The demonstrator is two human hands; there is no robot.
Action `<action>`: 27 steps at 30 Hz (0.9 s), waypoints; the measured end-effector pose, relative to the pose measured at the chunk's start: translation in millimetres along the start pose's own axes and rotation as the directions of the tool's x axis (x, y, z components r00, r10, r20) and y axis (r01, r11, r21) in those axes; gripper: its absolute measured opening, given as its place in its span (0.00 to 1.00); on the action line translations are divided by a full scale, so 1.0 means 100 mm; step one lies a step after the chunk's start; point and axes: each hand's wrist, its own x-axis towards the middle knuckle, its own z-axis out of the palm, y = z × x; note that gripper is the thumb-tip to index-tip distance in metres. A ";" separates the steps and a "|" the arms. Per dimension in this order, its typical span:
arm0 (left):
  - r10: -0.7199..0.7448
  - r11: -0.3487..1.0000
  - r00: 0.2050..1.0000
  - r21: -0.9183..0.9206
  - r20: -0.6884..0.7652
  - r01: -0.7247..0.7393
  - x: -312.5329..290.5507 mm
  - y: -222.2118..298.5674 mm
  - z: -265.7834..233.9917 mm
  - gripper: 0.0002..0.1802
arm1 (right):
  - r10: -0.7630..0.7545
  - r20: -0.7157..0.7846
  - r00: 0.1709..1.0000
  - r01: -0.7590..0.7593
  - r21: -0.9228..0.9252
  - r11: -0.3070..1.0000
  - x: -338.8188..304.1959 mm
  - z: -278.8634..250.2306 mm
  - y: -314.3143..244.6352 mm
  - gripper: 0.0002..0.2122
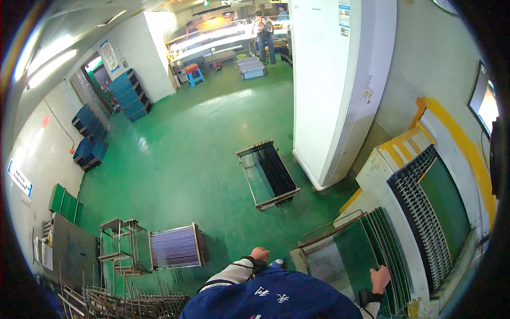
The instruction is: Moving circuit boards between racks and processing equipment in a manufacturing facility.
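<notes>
Handling the green panels point(355, 260) in the metal rack point(333, 232) seems in hand: the right hand point(380, 279) curls at their edges, grip unclear, while the left hand point(260, 254) is closed, apparently empty. Next likely calls for careful edge contact. White characters mark the blue garment point(319, 297); the cabinet point(321, 106) label point(345, 11) is illegible.

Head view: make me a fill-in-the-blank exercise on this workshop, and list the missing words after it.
1. The hand at the green panels is the person's ____ one.
2. The stool in the background has blue legs and a ____ seat.
3. The tall upright unit is coloured ____.
4. The floor is painted ____.

Missing words: right; red; white; green.
</notes>
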 end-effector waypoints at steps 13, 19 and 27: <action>-0.038 0.998 0.999 0.041 -0.022 0.039 0.09 -0.07 -0.11 0.12 | 0.010 -0.001 1.000 -0.010 0.059 0.998 -0.04 0.03 -0.04 0.20; -0.007 1.000 1.000 -0.011 0.001 0.007 0.07 0.00 -0.06 0.12 | -0.009 0.070 0.998 0.002 0.107 0.994 0.04 0.15 0.13 0.20; 0.006 0.999 1.000 -0.039 -0.024 -0.007 0.17 -0.19 -0.22 0.10 | -0.050 0.062 0.997 0.046 0.072 0.996 0.05 0.13 0.08 0.21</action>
